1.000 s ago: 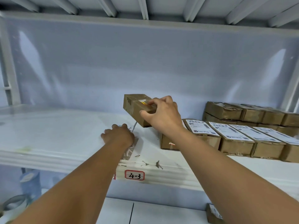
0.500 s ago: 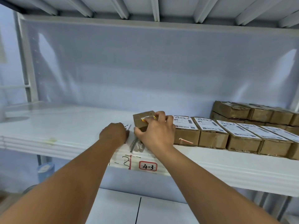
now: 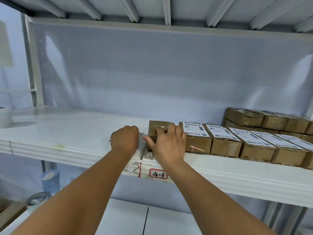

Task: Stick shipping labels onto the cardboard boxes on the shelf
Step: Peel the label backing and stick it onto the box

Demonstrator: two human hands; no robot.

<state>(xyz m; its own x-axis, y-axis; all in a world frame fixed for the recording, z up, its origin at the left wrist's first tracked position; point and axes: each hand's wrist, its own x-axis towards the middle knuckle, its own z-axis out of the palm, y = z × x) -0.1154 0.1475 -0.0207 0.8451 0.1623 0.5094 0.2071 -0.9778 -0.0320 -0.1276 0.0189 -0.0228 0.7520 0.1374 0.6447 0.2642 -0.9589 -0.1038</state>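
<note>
The plain cardboard box (image 3: 156, 127) has come down onto the shelf (image 3: 67, 133), just above the 4-3 tag (image 3: 158, 174), touching the left end of the labelled row (image 3: 225, 145). The right hand (image 3: 167, 143) grips it, fingers curled over its top, thumb at its left side. Up-left of the tag the left hand (image 3: 124, 140) lies fisted; its hold cannot be told

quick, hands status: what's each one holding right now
Left hand: curled on the label stack; fingers hidden, so the grip cannot be told.
Right hand: closed, holding the unlabelled box.
</note>
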